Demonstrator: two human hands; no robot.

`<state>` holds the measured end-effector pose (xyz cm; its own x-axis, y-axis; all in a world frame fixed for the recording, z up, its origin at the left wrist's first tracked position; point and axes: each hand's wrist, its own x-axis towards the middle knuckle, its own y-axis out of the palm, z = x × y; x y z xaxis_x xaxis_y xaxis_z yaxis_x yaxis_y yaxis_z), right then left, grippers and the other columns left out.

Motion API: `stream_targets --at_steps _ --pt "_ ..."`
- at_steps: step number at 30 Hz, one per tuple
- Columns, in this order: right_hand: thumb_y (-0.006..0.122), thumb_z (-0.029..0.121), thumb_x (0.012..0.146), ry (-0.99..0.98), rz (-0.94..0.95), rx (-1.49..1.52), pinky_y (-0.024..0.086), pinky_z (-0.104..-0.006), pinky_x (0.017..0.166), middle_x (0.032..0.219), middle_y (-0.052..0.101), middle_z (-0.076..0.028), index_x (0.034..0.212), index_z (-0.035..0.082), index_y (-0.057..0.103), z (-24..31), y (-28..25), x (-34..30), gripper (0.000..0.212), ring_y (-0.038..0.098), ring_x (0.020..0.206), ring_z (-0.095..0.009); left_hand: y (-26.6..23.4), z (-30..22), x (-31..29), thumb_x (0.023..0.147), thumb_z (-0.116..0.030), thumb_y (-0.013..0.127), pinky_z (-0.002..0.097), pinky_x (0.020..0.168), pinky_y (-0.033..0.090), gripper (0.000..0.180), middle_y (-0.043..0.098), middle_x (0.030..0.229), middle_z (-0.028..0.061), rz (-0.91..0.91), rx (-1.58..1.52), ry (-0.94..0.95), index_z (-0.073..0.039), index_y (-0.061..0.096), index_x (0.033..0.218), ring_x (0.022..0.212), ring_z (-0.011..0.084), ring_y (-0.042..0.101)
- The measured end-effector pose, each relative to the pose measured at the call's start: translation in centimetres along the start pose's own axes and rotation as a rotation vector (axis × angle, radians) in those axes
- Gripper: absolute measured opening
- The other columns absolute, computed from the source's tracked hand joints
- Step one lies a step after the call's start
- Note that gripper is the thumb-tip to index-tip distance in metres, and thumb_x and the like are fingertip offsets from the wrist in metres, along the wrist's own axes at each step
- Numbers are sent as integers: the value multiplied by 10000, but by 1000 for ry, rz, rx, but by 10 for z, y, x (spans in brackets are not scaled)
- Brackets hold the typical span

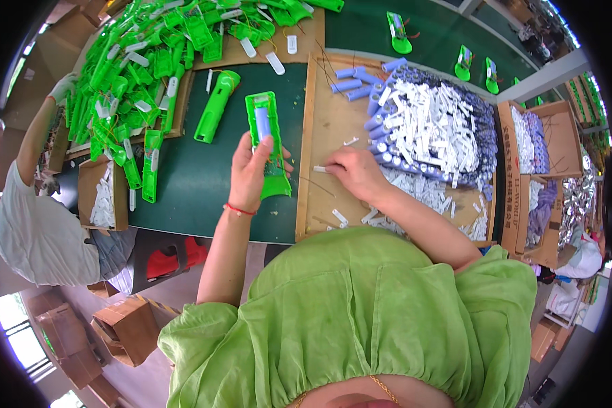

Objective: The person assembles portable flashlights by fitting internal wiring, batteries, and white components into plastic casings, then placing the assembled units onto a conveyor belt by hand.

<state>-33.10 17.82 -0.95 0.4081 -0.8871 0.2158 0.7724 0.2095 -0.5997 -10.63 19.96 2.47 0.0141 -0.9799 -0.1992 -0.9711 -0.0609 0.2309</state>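
Note:
My left hand (249,166) is wrapped round a green plastic housing (276,185), open side up, above the dark green tabletop. A blue cylindrical battery (262,122) lies in the housing's upper part, under my thumb. My right hand (358,171) is closed in a pinch on a small white plastic strip (319,168) over the brown tray (319,204). Beside that hand is a big pile of white plastic pieces (432,126) on rows of blue batteries (376,109). Another green housing (216,109) lies left of my left hand.
Many green housings with wires (177,41) are heaped at the far left, where a co-worker's gloved hand (62,88) reaches in. A carton of white parts (103,200) stands near the left edge. Green units (398,34) sit on the far belt. More cartons (517,211) stand right.

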Motion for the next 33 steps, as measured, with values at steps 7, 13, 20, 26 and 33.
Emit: stream_targets --at_steps 7,13,20,26,33 --pt "666 65 827 12 -219 271 488 -325 614 795 658 -127 897 8 640 59 -37 73 94 642 678 -229 8 -6 -3 989 -276 491 280 619 531 320 633 872 113 84 60 69 -39 460 1201 690 167 641" --pt "657 30 857 17 -122 325 521 -245 689 862 629 -63 932 -19 631 61 -30 97 92 624 754 -110 22 -18 1 957 -254 568 271 629 517 395 634 838 74 26 607 198 14 466 1230 695 121 630" --pt "665 62 808 -176 -197 63 463 -368 612 801 574 -100 822 19 593 56 -36 107 84 606 752 -260 18 -16 11 953 -282 569 292 600 516 428 645 811 76 170 368 136 25 484 1238 684 142 651" --pt "641 226 883 -6 29 142 493 -363 625 843 628 -105 902 36 586 37 -48 118 199 652 699 -249 18 -29 21 974 -322 524 265 695 490 458 600 968 68 323 280 68 24 473 1269 813 105 592" --pt "575 195 936 34 -20 54 467 -241 526 754 580 0 906 52 578 -52 -112 231 147 548 622 -70 -59 -69 76 832 -284 694 386 972 427 581 506 1300 199 27 1117 485 -49 492 1323 1211 333 496"
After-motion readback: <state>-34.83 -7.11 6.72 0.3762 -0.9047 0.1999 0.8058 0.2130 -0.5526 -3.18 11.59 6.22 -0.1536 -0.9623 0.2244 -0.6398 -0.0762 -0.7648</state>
